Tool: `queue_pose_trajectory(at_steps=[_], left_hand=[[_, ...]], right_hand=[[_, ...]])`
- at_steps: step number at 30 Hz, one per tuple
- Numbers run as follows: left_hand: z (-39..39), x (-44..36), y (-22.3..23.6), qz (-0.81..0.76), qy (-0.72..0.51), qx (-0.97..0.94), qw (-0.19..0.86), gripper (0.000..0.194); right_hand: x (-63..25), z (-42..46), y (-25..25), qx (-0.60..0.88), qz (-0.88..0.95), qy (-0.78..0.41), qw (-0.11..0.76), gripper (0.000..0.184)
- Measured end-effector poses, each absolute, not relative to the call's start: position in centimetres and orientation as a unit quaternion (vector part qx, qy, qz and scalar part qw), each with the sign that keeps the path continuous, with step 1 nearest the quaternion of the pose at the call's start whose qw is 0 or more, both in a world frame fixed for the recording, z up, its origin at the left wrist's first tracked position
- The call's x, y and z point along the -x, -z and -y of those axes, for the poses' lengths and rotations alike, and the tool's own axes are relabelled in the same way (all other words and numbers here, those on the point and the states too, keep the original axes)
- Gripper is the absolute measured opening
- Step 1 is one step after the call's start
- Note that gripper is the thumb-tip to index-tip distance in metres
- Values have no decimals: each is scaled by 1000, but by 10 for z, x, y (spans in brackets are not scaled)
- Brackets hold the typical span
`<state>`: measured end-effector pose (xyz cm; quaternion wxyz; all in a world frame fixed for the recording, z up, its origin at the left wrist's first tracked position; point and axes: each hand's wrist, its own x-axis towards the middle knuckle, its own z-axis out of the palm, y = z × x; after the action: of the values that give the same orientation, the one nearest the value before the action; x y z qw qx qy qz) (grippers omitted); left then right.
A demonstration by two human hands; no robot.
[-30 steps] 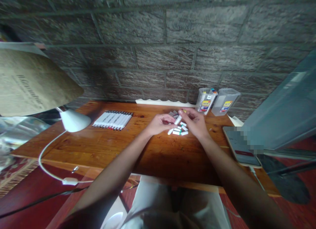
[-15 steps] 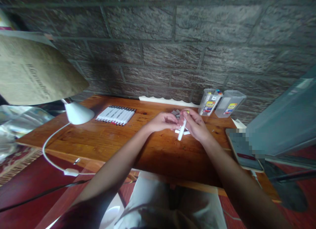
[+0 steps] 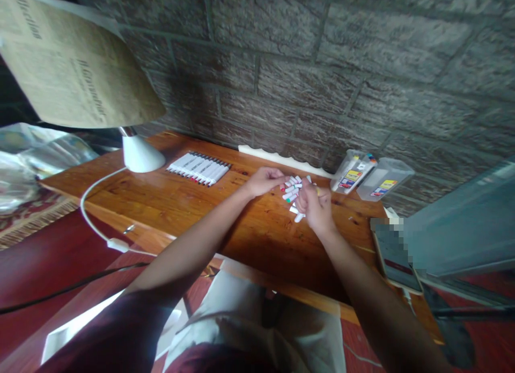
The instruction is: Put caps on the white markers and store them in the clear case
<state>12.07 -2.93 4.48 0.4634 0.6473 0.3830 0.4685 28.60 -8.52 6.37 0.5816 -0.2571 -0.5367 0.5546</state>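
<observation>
Several white markers with coloured ends lie in a loose pile point(image 3: 290, 195) on the wooden desk, between my hands. My left hand point(image 3: 263, 182) is at the pile's left side, its fingertips pinched at a red-ended marker point(image 3: 283, 189). On the pile's right side, my right hand point(image 3: 317, 205) is closed around a white marker with a yellow end point(image 3: 318, 191); most of that marker is hidden by the fingers. Below the right fingers, white marker ends point(image 3: 298, 218) stick out. A green-ended marker point(image 3: 289, 199) lies between the hands.
A neat row of markers point(image 3: 199, 168) lies on the left of the desk point(image 3: 241, 228), beside a lamp point(image 3: 142, 154). Two clear plastic cases point(image 3: 384, 180) stand at the back right, one with markers inside. A phone point(image 3: 396, 255) rests at the right edge. A brick wall point(image 3: 281, 88) rises behind.
The view has turned and tilted. My right hand has curled over the yellow-ended marker, which was held out lengthwise before. My left fingers have moved onto the pile, whose coloured ends now show.
</observation>
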Motion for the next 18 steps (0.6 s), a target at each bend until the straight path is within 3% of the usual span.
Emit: queue_pose_trajectory(at_steps=[9, 18], left_hand=[[21, -123, -30, -393, -522, -645, 397, 40], [18, -120, -25, -409, -499, -696, 314, 41]], right_hand=[[-279, 74, -66, 256, 543, -575, 556, 53], [-307, 69, -57, 247, 386, -616, 641, 51]])
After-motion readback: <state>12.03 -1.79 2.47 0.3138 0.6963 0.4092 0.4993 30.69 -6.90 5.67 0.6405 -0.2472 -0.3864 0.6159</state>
